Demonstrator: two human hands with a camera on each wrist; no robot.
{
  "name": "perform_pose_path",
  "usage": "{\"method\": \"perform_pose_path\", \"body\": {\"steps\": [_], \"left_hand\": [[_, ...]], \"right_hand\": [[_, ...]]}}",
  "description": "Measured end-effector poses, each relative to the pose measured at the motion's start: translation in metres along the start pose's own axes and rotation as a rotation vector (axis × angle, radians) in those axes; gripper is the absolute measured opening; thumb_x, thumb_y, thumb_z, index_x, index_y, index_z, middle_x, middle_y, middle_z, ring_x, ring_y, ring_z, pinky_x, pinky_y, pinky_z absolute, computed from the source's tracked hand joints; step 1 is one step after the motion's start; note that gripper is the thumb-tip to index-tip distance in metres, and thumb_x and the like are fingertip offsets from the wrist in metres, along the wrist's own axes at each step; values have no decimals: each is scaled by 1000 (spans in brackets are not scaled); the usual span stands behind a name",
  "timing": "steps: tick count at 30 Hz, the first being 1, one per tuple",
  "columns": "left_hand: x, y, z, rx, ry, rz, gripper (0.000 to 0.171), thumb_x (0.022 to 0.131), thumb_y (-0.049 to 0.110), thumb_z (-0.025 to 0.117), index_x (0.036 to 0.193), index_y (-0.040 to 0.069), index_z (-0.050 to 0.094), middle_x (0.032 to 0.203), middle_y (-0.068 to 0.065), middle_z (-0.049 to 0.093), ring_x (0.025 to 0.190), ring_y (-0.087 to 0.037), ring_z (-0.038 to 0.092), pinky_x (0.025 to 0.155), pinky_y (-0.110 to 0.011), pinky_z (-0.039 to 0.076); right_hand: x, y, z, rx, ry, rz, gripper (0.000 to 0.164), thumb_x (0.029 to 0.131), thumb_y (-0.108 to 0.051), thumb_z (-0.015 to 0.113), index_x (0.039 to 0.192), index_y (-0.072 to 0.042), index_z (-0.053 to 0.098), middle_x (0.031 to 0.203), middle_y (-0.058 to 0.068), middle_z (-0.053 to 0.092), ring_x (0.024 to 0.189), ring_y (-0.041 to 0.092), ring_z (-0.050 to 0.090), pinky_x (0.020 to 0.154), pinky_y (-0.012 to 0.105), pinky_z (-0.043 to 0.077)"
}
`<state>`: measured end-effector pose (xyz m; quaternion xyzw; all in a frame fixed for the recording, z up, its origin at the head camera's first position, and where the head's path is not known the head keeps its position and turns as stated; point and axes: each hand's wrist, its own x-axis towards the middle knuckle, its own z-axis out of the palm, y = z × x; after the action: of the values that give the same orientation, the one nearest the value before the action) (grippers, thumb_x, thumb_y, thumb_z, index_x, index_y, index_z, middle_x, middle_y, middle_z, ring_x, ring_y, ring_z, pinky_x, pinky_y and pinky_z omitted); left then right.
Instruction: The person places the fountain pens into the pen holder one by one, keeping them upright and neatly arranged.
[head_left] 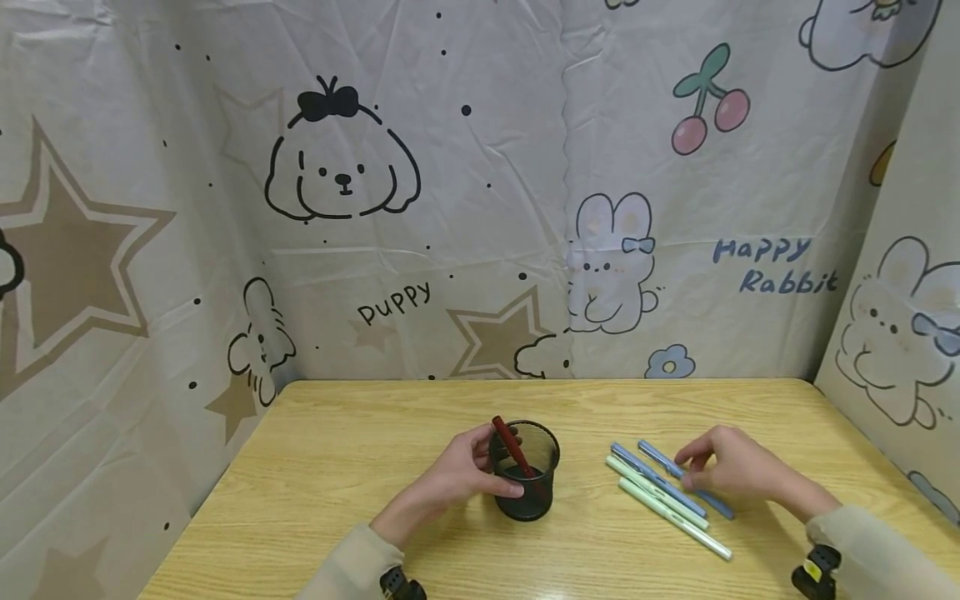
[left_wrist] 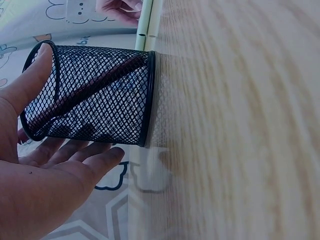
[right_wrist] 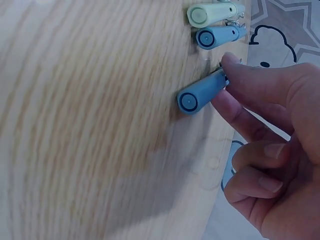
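Observation:
A black mesh pen holder point(head_left: 523, 500) stands upright on the wooden table, with a dark red pen point(head_left: 512, 446) leaning inside it. My left hand point(head_left: 467, 473) holds the holder from the left, its thumb at the rim and the fingers around the far side, as the left wrist view point(left_wrist: 55, 170) shows of the hand. On the right, my right hand point(head_left: 731, 465) pinches a blue pen point(right_wrist: 202, 92) between thumb and forefinger, the other fingers curled. This pen lies at or close to the tabletop. Beside it are another blue pen point(head_left: 656, 477) and two light green pens point(head_left: 675, 518).
The wooden table point(head_left: 360, 442) extends around both hands. A printed cloth point(head_left: 480, 192) hangs behind the back edge and along the sides. The loose pens lie slantwise, close together, to the right of the holder.

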<state>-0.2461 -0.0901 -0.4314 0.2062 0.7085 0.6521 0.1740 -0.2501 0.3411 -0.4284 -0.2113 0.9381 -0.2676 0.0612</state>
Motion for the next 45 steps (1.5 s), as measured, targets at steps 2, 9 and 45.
{"method": "perform_pose_path", "body": {"steps": [2,9,45], "left_hand": [[0,0,0,-3,0,0,77,81,-5,88,150,0,54,144,-20,61,130,-30,61,115,-51,42],[0,-1,0,-10,-4,6,78,81,-7,87,150,-4,51,143,-22,61,129,-32,61,113,-50,44],[-1,1,0,-6,-8,4,78,81,-5,88,151,-2,52,142,-19,62,128,-32,62,112,-51,45]], "right_hand": [[-1,0,0,2,-3,-9,26,84,-18,90,104,-5,83,82,-12,70,77,5,59,70,29,49],[-4,4,-1,-16,-7,-30,25,85,-17,89,105,-3,83,80,-12,69,76,4,55,70,29,47],[-5,8,-2,91,-32,-16,30,83,-22,91,106,-4,83,71,-10,68,83,9,60,76,28,48]]}}
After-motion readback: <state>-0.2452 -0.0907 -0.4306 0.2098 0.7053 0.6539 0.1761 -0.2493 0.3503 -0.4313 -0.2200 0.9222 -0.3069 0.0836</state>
